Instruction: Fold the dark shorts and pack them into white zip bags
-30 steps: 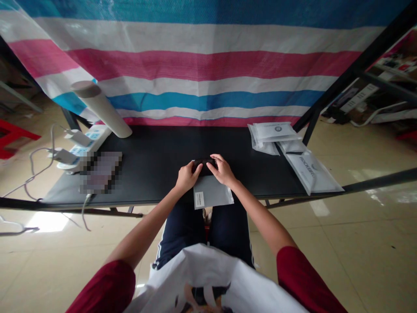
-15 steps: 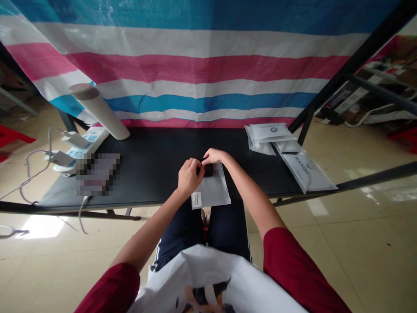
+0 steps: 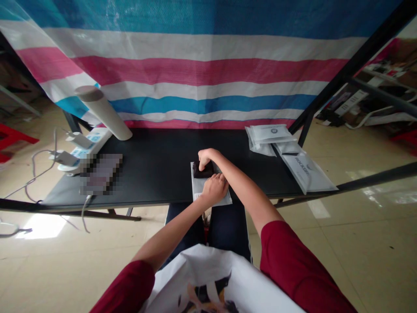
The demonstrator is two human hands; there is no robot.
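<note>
A frosted plastic zip bag (image 3: 197, 187) lies flat at the table's front edge, in front of my knees. At its upper part is a dark, soft-looking folded item (image 3: 203, 173); whether it is inside the bag or on top I cannot tell. My right hand (image 3: 208, 157) reaches over it from the far side, thumb pointing down, fingers closed on it. My left hand (image 3: 215, 189) is closed over the bag's right side, just below my right wrist. Its fingertips are hidden.
Several packed frosted bags (image 3: 273, 134) lie at the table's right end. To the left are a phone (image 3: 102, 174) with a cable, a power strip (image 3: 93, 143) with plugs, and a tall white bottle (image 3: 106, 114). A striped sheet (image 3: 202, 69) hangs behind the black table (image 3: 156, 169).
My left hand has moved from the dark item down and right to the bag's right side. My right hand has shifted slightly left over the item, which is more exposed.
</note>
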